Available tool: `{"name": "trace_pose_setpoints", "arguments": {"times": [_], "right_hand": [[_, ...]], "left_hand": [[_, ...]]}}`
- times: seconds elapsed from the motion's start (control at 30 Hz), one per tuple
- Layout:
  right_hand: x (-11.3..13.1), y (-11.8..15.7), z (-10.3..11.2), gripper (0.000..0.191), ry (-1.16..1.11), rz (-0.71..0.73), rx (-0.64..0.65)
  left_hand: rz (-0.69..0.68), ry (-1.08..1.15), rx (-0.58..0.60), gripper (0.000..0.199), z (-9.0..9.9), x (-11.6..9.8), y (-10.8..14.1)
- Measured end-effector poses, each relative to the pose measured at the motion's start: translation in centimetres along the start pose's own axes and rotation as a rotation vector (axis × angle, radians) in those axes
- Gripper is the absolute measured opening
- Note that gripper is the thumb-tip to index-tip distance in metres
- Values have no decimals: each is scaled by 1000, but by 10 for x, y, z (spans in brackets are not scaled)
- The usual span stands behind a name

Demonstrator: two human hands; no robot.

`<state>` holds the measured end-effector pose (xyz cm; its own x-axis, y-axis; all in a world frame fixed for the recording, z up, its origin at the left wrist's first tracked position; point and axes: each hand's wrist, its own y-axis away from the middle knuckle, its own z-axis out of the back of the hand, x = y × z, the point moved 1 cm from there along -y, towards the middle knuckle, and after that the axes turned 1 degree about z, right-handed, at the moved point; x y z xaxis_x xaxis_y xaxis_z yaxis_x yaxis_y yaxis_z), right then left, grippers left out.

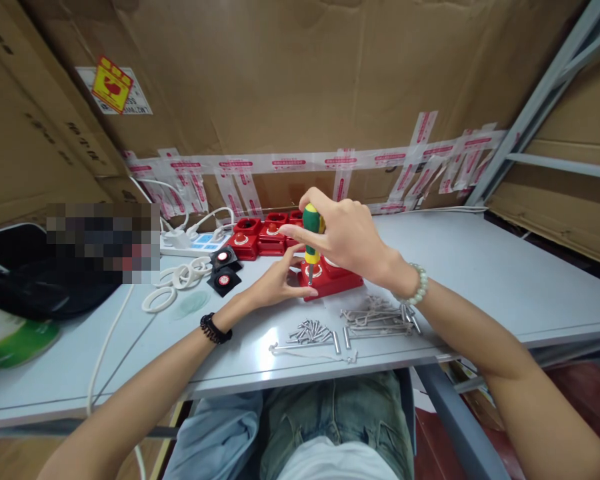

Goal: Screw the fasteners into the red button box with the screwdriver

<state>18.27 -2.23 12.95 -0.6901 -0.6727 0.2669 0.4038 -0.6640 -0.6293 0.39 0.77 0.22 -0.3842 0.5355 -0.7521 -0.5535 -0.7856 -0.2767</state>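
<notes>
My right hand [347,230] is wrapped round the green and yellow handle of a screwdriver [311,233], held upright. The screwdriver's tip meets the front left corner of a red housing [333,285] lying on the table. My left hand [277,281] grips the left end of that housing between thumb and fingers. Close in front lie a pile of small screws [311,331] and, to the right, a heap of metal rods with cords [377,317]. More red housings [245,247] stand in a group behind my left hand.
Left of my hands are white rings [160,299], clear discs [191,303] and black square pieces [225,281]. A power strip [193,245] with plugs and a black bag [25,283] stand farther left. Cardboard [280,87] rises behind the table [460,267]; a metal frame [535,100] is at right.
</notes>
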Motion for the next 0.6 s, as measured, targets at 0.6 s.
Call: {"name": "trace_pose_setpoints", "arguments": {"times": [0.6], "right_hand": [[-7,-6,11,23,-208,134,301]], "left_hand": [[33,61,20,90,-1,-6,1]]}}
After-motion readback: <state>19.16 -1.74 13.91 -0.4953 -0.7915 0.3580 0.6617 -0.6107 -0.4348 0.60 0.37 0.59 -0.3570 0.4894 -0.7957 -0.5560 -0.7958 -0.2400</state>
